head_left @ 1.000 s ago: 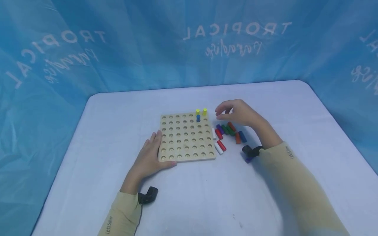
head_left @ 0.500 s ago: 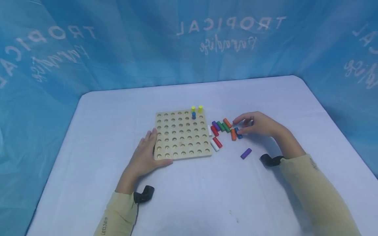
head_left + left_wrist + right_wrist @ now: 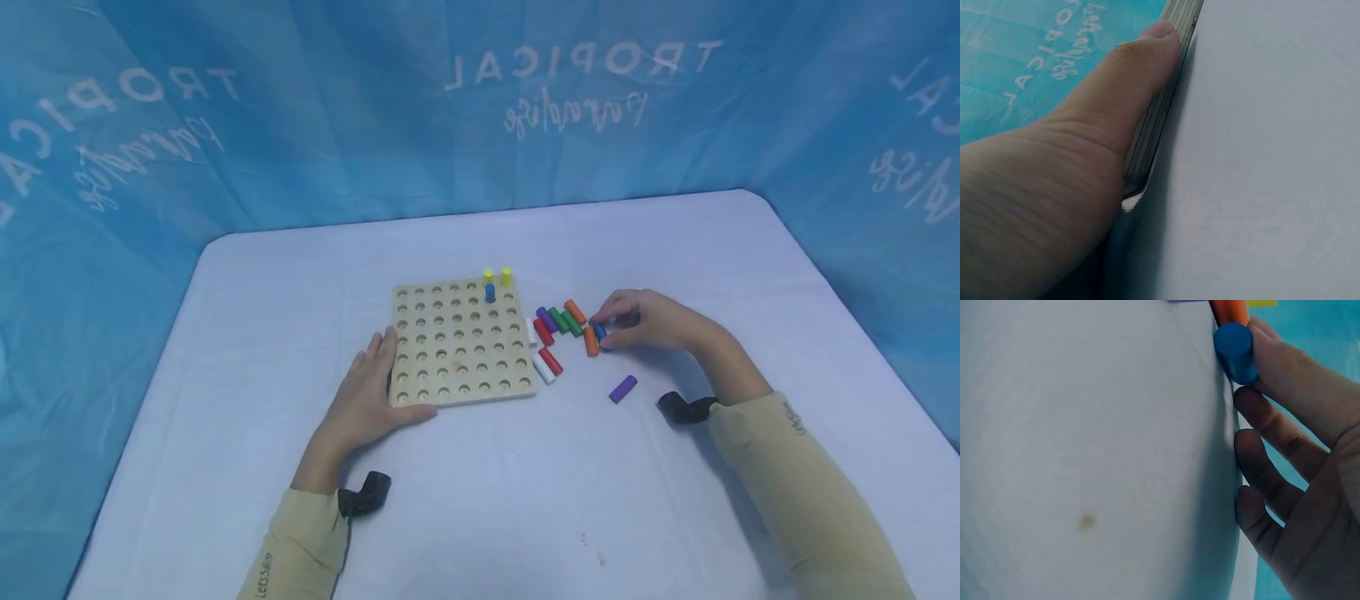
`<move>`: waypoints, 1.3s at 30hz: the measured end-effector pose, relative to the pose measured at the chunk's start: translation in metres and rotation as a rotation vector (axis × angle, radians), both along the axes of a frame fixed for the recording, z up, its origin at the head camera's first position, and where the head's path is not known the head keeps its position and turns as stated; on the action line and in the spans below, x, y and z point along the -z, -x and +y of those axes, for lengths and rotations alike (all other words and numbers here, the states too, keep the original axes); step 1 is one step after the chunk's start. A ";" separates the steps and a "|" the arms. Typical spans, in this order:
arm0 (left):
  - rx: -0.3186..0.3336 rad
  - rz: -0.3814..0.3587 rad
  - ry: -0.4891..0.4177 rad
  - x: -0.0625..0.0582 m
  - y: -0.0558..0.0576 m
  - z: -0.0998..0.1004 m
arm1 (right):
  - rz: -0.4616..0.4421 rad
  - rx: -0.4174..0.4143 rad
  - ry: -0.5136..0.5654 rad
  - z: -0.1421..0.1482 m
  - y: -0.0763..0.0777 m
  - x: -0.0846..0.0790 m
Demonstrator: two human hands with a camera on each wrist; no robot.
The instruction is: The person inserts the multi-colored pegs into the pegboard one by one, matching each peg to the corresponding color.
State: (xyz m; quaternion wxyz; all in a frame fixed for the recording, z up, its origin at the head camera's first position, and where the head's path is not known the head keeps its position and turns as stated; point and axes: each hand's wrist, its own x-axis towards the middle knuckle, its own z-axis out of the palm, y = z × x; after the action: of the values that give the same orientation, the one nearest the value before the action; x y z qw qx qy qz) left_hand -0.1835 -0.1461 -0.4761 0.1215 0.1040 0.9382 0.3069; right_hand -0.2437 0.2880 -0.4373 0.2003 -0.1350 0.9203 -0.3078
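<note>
A square wooden peg board [image 3: 457, 375] with rows of round holes lies on the table. Two yellow pegs [image 3: 506, 275] and one blue peg [image 3: 490, 292] stand upright at its far right corner. My left hand [image 3: 363, 396] rests against the board's near left corner, fingers along the left side; in the left wrist view the thumb [image 3: 1129, 81] lies straight along the front edge. My right hand [image 3: 656, 321] pinches a second blue peg [image 3: 1235, 353] between thumb and fingertips, low over the table. An orange peg [image 3: 591, 341] lies right beside it.
Loose pegs lie between board and right hand: green [image 3: 572, 322], red [image 3: 551, 361], white [image 3: 543, 368], purple [image 3: 547, 319] and another orange [image 3: 575, 312]. A lone purple peg [image 3: 622, 389] lies nearer the front. A blue curtain [image 3: 480, 142] hangs behind the table.
My right hand has come from beside the board's far right corner down and rightward to the loose pegs, where its fingers now grip the blue one. The left hand keeps its place on the board.
</note>
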 end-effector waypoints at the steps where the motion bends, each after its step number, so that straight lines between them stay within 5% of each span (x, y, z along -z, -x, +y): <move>1: 0.001 0.002 -0.001 0.000 0.000 0.000 | 0.002 0.004 -0.002 0.000 0.000 0.000; 19: 0.019 0.022 0.007 -0.001 0.000 -0.002 | 0.058 0.141 0.069 -0.004 0.005 0.000; 31: 0.029 0.030 0.009 -0.001 0.001 -0.003 | 0.098 0.201 0.082 -0.053 0.025 -0.015; 39: 0.035 0.032 -0.003 -0.002 0.001 -0.004 | 0.135 0.165 0.126 -0.087 0.042 -0.020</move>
State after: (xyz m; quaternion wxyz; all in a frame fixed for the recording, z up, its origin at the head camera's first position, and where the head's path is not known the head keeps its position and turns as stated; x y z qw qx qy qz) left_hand -0.1847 -0.1502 -0.4744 0.1118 0.1255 0.9376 0.3044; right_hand -0.2854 0.2012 -0.4177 0.1028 -0.0916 0.9185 -0.3707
